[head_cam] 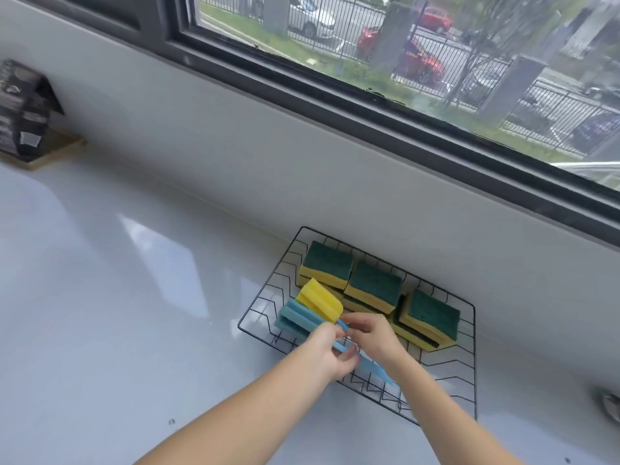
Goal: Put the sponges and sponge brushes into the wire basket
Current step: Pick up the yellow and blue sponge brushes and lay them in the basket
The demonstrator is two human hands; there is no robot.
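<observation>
A black wire basket [468, 374] stands on the white counter against the wall. Inside it, green-topped yellow sponges [373, 285] lie stacked in three piles along the back. At the basket's front left lie a yellow sponge brush [318, 299] and a blue sponge brush [292, 319], heads pointing left. My left hand [327, 351] grips a blue handle [372, 363] that runs right under my wrists. My right hand [370, 333] pinches the handle just behind the yellow head. Which handle belongs to which head is hidden by my fingers.
A white counter [117, 297] spreads to the left. A dark packaged item on a wooden board [25, 112] stands at the far left by the wall. A window with a dark frame [335, 105] runs above. A round metal fitting [609, 402] shows at the right edge.
</observation>
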